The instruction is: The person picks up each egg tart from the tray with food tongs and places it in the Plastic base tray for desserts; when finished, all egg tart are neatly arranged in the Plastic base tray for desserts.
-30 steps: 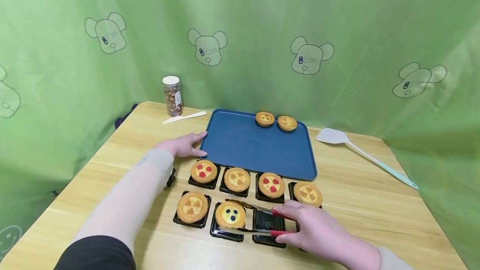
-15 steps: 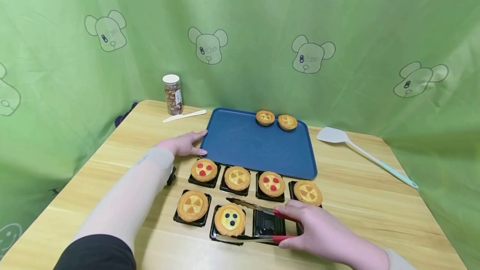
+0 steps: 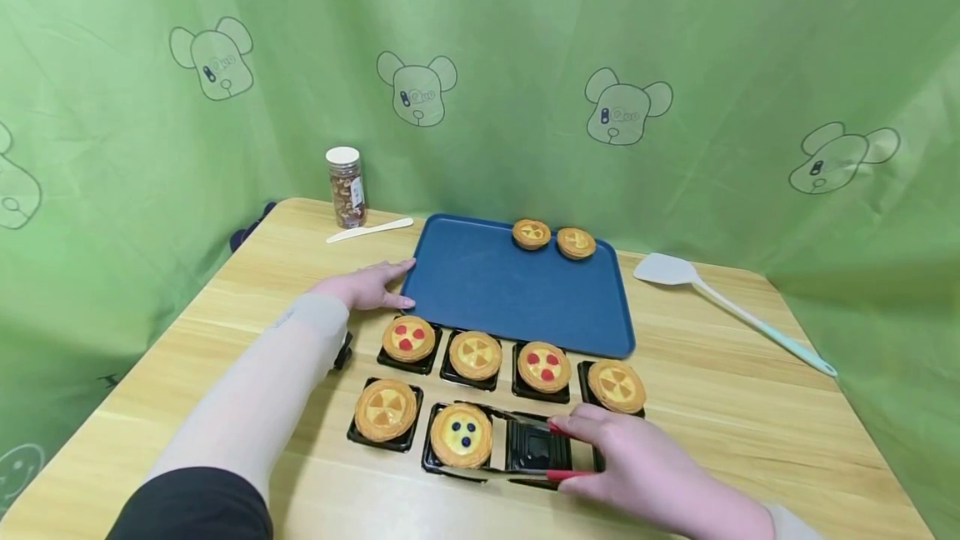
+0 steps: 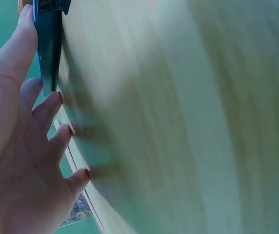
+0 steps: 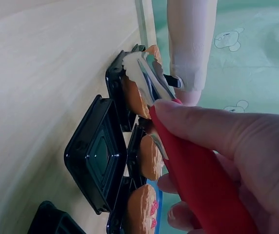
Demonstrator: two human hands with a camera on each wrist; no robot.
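My right hand (image 3: 637, 457) holds metal tongs (image 5: 193, 170) by their red handles. The tongs' two arms stand apart on either side of a tart with three blueberries (image 3: 461, 435). This tart sits in a black plastic tray at the front row. Beside it, under the tongs, a black tray (image 3: 534, 445) shows its bare ridged bottom. My left hand (image 3: 367, 287) rests at the left edge of a blue baking tray (image 3: 517, 282), thumb and fingers spread and touching its rim. In the left wrist view the fingertips meet the table beside the tray.
Two tarts (image 3: 553, 238) sit at the blue tray's far edge. Several tarts in black trays line up before it, including a raspberry tart (image 3: 543, 367). A white spatula (image 3: 667, 270) lies right; a lidded jar (image 3: 346, 190) and white knife (image 3: 370, 230) stand and lie back left.
The tongs' arms have spread away from the blueberry tart's sides, then drawn slightly closer again. The tart remains in its black tray. My left hand has stayed at the blue tray's edge.
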